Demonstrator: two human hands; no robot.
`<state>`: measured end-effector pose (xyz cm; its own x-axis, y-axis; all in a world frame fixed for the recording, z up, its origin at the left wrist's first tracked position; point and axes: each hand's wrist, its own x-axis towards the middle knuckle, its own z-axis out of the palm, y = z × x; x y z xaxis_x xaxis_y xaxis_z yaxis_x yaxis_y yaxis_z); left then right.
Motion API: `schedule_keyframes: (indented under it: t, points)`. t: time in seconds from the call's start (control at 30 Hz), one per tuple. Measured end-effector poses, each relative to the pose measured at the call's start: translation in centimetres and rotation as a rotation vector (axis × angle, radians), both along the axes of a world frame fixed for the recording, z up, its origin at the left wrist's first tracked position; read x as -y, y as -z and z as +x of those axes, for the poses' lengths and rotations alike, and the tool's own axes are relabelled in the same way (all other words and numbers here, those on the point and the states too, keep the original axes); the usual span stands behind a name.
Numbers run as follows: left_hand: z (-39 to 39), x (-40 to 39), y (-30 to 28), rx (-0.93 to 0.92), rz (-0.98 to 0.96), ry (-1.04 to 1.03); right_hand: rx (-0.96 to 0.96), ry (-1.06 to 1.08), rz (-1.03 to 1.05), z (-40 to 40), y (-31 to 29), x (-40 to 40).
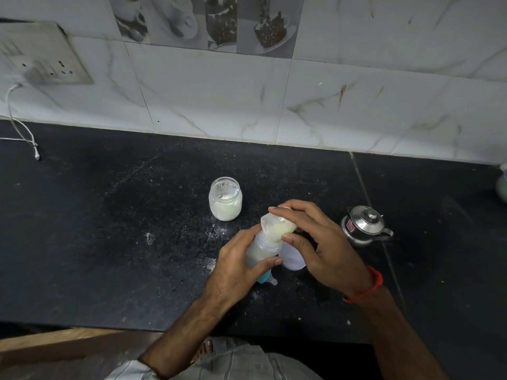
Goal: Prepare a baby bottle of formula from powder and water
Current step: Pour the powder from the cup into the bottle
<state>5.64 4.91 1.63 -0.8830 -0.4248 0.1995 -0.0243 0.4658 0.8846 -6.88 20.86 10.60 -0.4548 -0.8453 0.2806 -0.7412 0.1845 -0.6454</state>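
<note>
Left hand: I see my left hand (238,266) wrapped around the body of the bottle (264,249), thumb on the near side, fingers curled behind it; clamped on the bottle.
Right hand: my right hand (323,242) comes over from the right, fingertips and thumb closed on the bottle's upper, far end; a red band (369,286) circles that wrist.
Bottle: held above the counter (109,229), tilted, its wide pale end pointing far and up; milky liquid coats the inside. I cannot tell whether that end is capped or open.
Teat: a teal ring with a clear teat (267,281) shows just below my left hand, at the bottle's near end; whether it is joined to the bottle or lies on the counter, I cannot tell.
Lid: a translucent round lid (292,257) lies on the counter just under my right hand, partly hidden by it.
Jar: a small clear jar (225,199), open, with white powder in the bottom, stands farther and to the left of the bottle, apart from it.
Kettle: a small steel kettle (363,224) with a knobbed lid stands to the right of my right hand, near it.
Spill: white powder (211,263) is scattered on the dark counter left of my hands.
Wall: a socket plate (41,56) sits far left on the tiled wall, with a white cable (22,133) hanging to the counter.
</note>
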Motion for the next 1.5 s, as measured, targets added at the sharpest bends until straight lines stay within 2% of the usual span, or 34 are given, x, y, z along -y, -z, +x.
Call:
schedule_keyframes:
  t: [0.47, 0.8, 0.9, 1.03, 1.13, 1.27, 1.37, 1.5]
  points:
    - [0.0, -0.4, -0.2, -0.026, -0.001, 0.016, -0.041, 0.01, -0.002, 0.5, -0.2, -0.1]
    - [0.0, -0.6, -0.1, -0.034, -0.002, 0.016, -0.047, 0.027, -0.105, 0.8, -0.1, -0.3]
    - [0.0, -0.6, 0.0, -0.028, -0.011, 0.007, 0.005, 0.004, -0.065, 0.8, 0.0, -0.3]
    - [0.1, -0.6, 0.1, -0.035, 0.002, 0.002, -0.003, 0.052, -0.164, 1.1, -0.1, -0.3]
    - [0.0, -0.6, 0.1, -0.037, -0.016, 0.0, 0.045, 0.01, -0.122, 1.0, 0.0, -0.4]
    - [0.0, -0.5, 0.2, -0.038, 0.003, 0.001, 0.003, 0.061, -0.183, 1.3, 0.0, -0.4]
    - [0.0, -0.4, 0.2, -0.035, -0.02, -0.007, 0.058, 0.03, -0.146, 1.2, 0.1, -0.4]
    - [0.0, -0.4, 0.1, -0.054, 0.006, -0.002, 0.011, 0.119, -0.229, 1.5, -0.2, -0.3]
